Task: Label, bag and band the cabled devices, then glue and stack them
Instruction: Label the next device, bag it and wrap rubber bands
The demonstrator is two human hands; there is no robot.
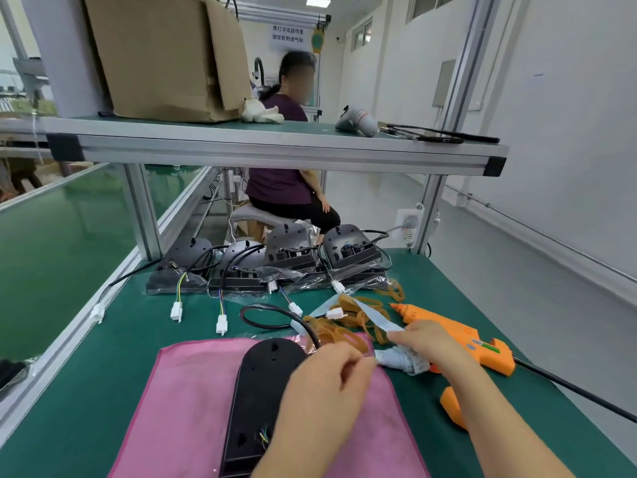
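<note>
A black oblong device (256,398) lies on a pink cloth (186,408), its black cable (275,313) looping away to a white connector (335,313). My left hand (320,388) hovers over the device's right side, fingertips pinching the end of a pale label strip (401,361). My right hand (427,339) holds the same strip, which runs back over a heap of tan rubber bands (348,324). An orange glue gun (458,334) lies just right of my right hand. Several bagged devices (293,263) stand in a row at the back.
A green mat (103,357) covers the bench, with a metal-framed shelf (275,150) overhead holding a cardboard box (165,56). The glue gun's black cord (586,395) trails right. A person sits on a stool beyond the bench. A green conveyor (51,236) runs along the left.
</note>
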